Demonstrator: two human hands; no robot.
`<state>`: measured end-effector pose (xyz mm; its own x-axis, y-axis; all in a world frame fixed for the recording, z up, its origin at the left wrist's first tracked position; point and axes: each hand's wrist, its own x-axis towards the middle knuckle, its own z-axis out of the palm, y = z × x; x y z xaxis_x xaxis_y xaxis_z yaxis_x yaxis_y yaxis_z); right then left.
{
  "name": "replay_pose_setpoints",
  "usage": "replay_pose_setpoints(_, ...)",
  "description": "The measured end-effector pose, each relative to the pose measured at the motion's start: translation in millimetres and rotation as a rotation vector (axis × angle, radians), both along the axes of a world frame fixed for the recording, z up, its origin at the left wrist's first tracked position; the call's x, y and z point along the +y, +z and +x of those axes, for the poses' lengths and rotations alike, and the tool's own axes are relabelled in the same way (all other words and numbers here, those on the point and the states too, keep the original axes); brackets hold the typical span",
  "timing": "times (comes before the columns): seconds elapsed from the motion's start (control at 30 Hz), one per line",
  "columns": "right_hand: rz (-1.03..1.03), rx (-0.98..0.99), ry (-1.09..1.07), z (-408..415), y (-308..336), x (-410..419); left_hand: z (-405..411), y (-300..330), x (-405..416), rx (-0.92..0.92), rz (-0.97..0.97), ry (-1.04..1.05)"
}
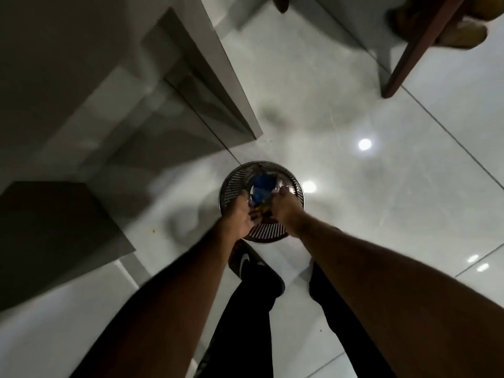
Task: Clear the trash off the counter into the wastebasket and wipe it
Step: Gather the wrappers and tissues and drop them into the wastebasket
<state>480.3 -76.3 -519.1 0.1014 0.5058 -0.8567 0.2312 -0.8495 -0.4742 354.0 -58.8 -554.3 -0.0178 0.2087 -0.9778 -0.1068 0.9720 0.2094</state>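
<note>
A round perforated metal wastebasket (296, 184) stands on the glossy floor in front of my feet. Both of my arms reach down over its mouth. My left hand (240, 214) and my right hand (286, 207) are closed side by side on a crumpled blue and yellow wrapper (261, 190), which hangs over the basket's opening. The rest of the basket's inside is hidden by my hands and the wrapper. The counter top is not in view.
Grey cabinet fronts and a recessed base (174, 85) run along the left. A dark wooden furniture leg (409, 58) stands at the upper right. My black-trousered legs and one shoe (245, 261) are just behind the basket. Small crumbs lie on the white floor tiles (381, 214).
</note>
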Motion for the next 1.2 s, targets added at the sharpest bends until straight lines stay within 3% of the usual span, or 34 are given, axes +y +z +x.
replay_pose_setpoints(0.13, -0.014, 0.025, -0.054, 6.8, 24.7, -3.1, 10.9, 27.8, 2.1, 0.16, 0.089, -0.198)
replay_pose_setpoints(0.27, 0.102, -0.121, 0.125, 28.1, 85.5, -13.2, 27.3, 108.5, -4.1, 0.455, 0.447, -0.659)
replay_pose_setpoints(0.33, 0.195, -0.241, 0.207, 41.6, 129.3, -17.5, 41.5, 168.4, -7.8, 0.488, 0.599, -0.777)
replay_pose_setpoints(0.47, 0.386, -0.337, 0.144, 70.0, 248.3, -16.7, 70.2, 308.6, -8.5, 0.46, 0.907, -0.82)
replay_pose_setpoints(0.57, 0.559, -0.397, 0.054, 82.3, 331.4, -4.0, 78.8, 399.0, -1.9, 0.554, 1.159, -0.852)
replay_pose_setpoints(0.67, 0.729, -0.39, 0.011, 79.8, 411.7, 23.7, 60.6, 473.7, 18.9, 0.618, 1.378, -0.768)
replay_pose_setpoints(0.73, 0.842, -0.387, 0.057, 67.4, 461.4, 48.0, 31.3, 514.6, 40.9, 0.754, 1.475, -0.65)
replay_pose_setpoints(0.87, 0.966, -0.337, 0.258, 22.9, 530.9, 106.8, -49.3, 561.9, 102.3, 1.031, 1.431, -0.511)
replay_pose_setpoints(0.97, 1.01, -0.378, 0.469, -26.9, 553.7, 149.7, -115.1, 570.8, 153.5, 1.209, 1.306, -0.582)
replay_pose_setpoints(1.07, 1.009, -0.426, 0.722, -87.1, 554.3, 185.9, -166.0, 567.9, 201.1, 1.298, 1.059, -0.65)
replay_pose_setpoints(1.2, 0.828, -0.531, 1.041, -162.9, 518.2, 217.8, -199.1, 549.3, 262.6, 1.358, 0.859, -0.798)
